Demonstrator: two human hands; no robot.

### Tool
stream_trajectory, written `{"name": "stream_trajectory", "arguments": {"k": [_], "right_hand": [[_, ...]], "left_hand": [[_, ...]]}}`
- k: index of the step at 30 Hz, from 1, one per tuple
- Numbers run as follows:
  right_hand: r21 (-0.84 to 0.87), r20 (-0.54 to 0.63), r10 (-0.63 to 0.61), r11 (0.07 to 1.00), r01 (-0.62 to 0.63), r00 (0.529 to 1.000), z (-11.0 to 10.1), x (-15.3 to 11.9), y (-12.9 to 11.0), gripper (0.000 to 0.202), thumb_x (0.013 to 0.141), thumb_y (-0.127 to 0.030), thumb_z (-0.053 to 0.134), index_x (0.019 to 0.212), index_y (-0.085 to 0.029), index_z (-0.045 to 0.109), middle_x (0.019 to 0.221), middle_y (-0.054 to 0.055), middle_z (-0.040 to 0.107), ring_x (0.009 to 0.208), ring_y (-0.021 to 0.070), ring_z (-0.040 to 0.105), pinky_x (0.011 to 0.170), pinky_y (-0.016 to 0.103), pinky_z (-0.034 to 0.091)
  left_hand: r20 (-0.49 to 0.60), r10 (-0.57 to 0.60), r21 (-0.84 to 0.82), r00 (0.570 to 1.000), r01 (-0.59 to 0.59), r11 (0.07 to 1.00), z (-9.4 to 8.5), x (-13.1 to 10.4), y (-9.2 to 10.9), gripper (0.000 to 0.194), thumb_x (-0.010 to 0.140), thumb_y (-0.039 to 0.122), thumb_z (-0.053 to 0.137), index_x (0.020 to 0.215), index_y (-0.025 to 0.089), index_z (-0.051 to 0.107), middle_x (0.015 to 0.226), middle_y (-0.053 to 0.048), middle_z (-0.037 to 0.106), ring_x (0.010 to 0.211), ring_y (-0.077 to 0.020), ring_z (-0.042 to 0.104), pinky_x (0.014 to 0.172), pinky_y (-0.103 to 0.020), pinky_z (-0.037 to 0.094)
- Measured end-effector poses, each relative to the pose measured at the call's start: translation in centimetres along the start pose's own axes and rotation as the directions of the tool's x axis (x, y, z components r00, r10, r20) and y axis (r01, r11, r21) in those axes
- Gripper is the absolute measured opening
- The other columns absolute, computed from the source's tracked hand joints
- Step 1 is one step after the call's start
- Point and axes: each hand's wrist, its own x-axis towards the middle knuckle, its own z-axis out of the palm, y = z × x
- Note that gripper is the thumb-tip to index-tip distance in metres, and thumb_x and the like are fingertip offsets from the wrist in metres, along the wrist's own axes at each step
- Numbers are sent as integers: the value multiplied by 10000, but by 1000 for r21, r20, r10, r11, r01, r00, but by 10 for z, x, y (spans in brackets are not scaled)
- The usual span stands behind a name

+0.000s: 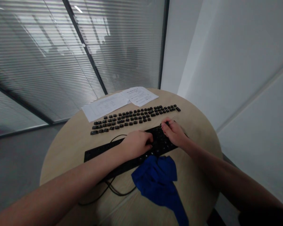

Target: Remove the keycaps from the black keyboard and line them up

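Note:
A black keyboard (122, 163) lies slantwise on the round table, many of its keycaps off. My left hand (137, 142) rests on the middle of it, fingers curled down against the keyboard and thumb bent beside them. Over the keyboard's right end, my right hand (173, 132) is closed in a pinch. Something small and dark with a thin, shiny wire-like part shows at its fingertips, too blurred to name. Loose black keycaps (130, 119) stand in rows beyond the keyboard. A crumpled blue cloth (157, 179) lies against the keyboard's near edge.
Printed paper sheets (106, 106) lie at the far side of the wooden table (198, 128). A black cable (119, 193) loops out on the near side of the keyboard. Glass panels with blinds (49, 62) stand behind, and a white wall (238, 62) is at the right.

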Motion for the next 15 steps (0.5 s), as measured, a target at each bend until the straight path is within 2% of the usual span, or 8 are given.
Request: {"name": "stream_trajectory", "arguments": {"k": [4,9,12,15], "right_hand": [[-23,1,-11,1000,11,1000,2,0,-6,248,994,-464,478,912,-234,526,621,-40,482,527,136,465,517,271,372],[-44,22,-19,999,20,1000,2,1,-9,234,994,-449,476,908,-239,532,616,-32,501,552,156,501,542,291,389],[-65,22,-13,998,14,1000,1,1,-10,236,994,-446,473,904,-237,535,643,-19,547,590,168,540,581,305,414],[-63,30,-10,998,12,999,1,1,-11,209,990,-416,482,905,-233,538,695,-8,601,629,168,573,637,313,441]], "left_hand": [[13,-11,-46,1000,12,999,2,2,2,159,854,301,686,1000,240,707,867,-20,745,811,-225,691,676,-288,474],[18,-29,-229,999,33,973,10,10,-10,124,831,279,705,943,225,697,822,10,726,754,-177,673,667,-261,460],[-7,-41,-307,999,37,951,17,12,-15,133,816,279,709,932,217,691,827,11,717,762,-176,669,683,-264,471],[-44,-51,-317,998,35,948,22,10,-14,131,814,242,699,943,217,693,845,4,714,780,-182,666,719,-279,483]]}}
